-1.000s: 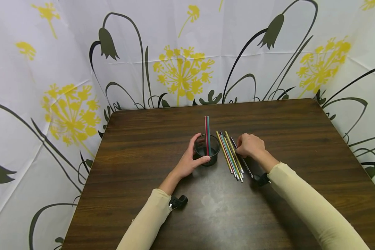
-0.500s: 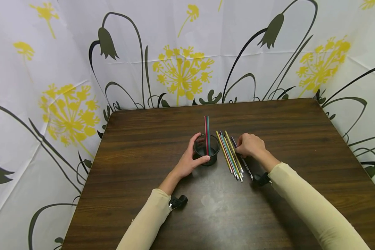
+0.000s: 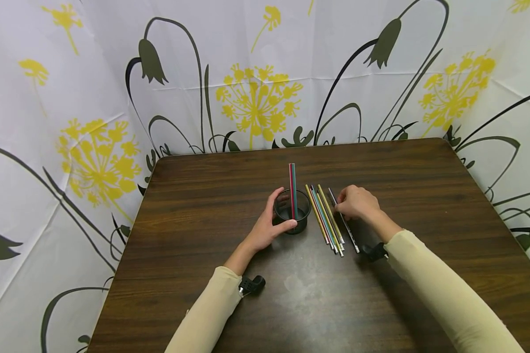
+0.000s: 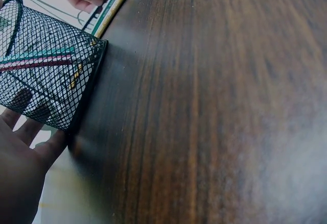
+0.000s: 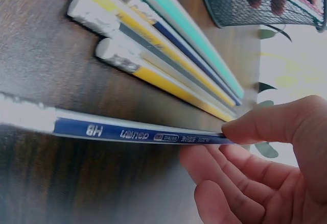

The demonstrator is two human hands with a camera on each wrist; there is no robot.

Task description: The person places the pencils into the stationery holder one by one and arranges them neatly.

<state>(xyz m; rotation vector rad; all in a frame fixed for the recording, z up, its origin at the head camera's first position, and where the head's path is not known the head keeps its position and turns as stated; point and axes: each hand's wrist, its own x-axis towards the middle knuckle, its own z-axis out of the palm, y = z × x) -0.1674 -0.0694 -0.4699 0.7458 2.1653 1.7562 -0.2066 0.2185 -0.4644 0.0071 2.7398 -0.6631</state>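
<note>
My left hand (image 3: 265, 228) holds a black mesh pencil cup (image 4: 51, 89) upright on the table, thumb on the near side and fingers around the far left side. Two pencils (image 3: 293, 181), one red and one teal, stand in the cup. To the right, my right hand (image 3: 357, 202) pinches a dark blue HB pencil (image 5: 117, 131) between thumb and fingers. Its white eraser end points toward me. Beside it, apart by a small gap, lies a row of several pencils (image 3: 324, 220) in yellow, teal, blue and other colours, eraser ends near me.
The brown wood-grain table (image 3: 212, 196) spreads around both hands. Behind it hangs a white cloth (image 3: 335, 39) printed with grey and yellow flowers. A black strap device (image 3: 252, 285) sits on the left wrist, another (image 3: 374, 252) on the right.
My right hand has shifted slightly right with the blue pencil, widening the gap from the row of pencils. My left hand and the cup have stayed in place.
</note>
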